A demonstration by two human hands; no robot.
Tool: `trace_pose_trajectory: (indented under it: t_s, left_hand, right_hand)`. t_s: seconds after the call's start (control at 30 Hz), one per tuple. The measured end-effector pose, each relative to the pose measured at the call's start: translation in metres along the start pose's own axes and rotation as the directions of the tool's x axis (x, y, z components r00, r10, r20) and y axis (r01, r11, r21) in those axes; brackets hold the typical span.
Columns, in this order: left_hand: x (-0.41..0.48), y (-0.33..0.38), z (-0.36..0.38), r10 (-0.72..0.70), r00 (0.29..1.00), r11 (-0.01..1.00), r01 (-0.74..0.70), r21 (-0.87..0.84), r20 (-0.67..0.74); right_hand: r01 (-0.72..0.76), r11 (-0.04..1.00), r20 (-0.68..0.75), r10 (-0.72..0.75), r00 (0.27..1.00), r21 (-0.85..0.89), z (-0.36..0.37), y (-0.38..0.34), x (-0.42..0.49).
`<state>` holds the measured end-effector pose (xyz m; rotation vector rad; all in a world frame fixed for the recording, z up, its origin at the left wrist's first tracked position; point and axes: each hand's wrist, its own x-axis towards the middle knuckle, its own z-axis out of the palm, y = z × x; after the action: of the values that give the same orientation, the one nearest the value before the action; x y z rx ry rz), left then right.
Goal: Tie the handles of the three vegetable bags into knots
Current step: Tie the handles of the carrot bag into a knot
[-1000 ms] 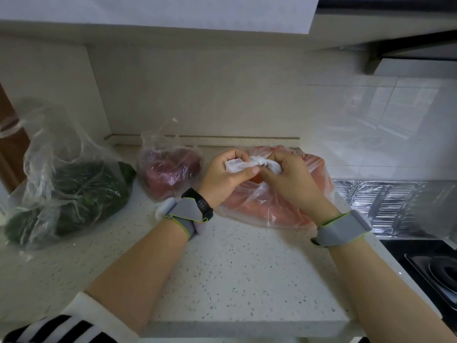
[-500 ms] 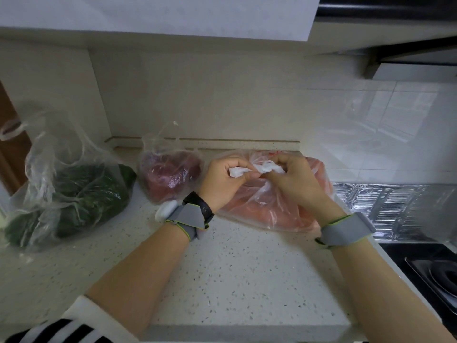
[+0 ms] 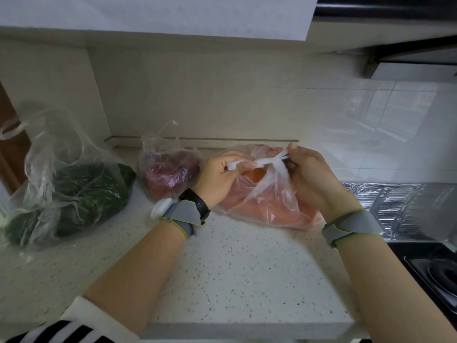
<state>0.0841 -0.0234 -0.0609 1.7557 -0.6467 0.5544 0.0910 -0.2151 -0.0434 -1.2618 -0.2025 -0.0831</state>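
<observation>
On my remote feed, the left hand [image 3: 220,174] and the right hand [image 3: 311,174] stretch the twisted white handles [image 3: 267,160] of the orange bag [image 3: 272,206] taut between them, just above the bag. The left fingers [image 3: 243,167] are curled and pinch one end against the thumb. The right fingers [image 3: 295,148] pinch the other end, raised slightly higher. The two strips meet in a twist between the hands, and I cannot tell whether it is a finished knot.

The orange bag lies on its side on the speckled table [image 3: 235,268], near the back wall. The purple-red bag [image 3: 170,172] sits just beside it on the left, its thin top standing loose. The green bag [image 3: 74,194] rests well apart at the far left, its mouth gaping. Both wrists wear grey bands [image 3: 351,225]. Crinkled foil [image 3: 395,206] lines the wall at right, above the corner of a black stove [image 3: 440,271].
</observation>
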Motion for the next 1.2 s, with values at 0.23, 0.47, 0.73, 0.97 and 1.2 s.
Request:
trace_pose_trajectory:
  t_s: [0.23, 0.47, 0.73, 0.97, 1.2]
  left_hand:
    - [0.005, 0.000, -0.007, -0.362, 0.928, 0.845, 0.283, -0.453, -0.094]
    - [0.005, 0.007, -0.006, -0.331, 0.935, 0.840, 0.231, -0.491, -0.126]
    - [0.008, 0.000, -0.017, -0.243, 0.925, 0.967, 0.253, -0.004, -0.293]
    - [0.015, 0.012, -0.021, -0.560, 0.811, 0.465, 0.478, -0.745, 0.170]
    - [0.017, 0.011, -0.024, -0.610, 0.761, 0.362, 0.514, -0.778, 0.219]
  right_hand:
    - [0.087, 0.995, -0.076, -0.083, 0.994, 0.046, -0.006, -0.008, -0.001]
    - [0.129, 0.966, 0.026, -0.126, 0.992, -0.226, -0.006, -0.017, -0.008]
    - [-0.087, 0.993, -0.017, 0.086, 0.996, -0.080, -0.017, -0.026, -0.008]
    - [-0.107, 0.888, 0.059, 0.090, 0.994, 0.447, -0.015, -0.022, -0.007]
    - [-0.097, 0.826, 0.046, 0.087, 0.995, 0.555, -0.011, -0.022, -0.006]
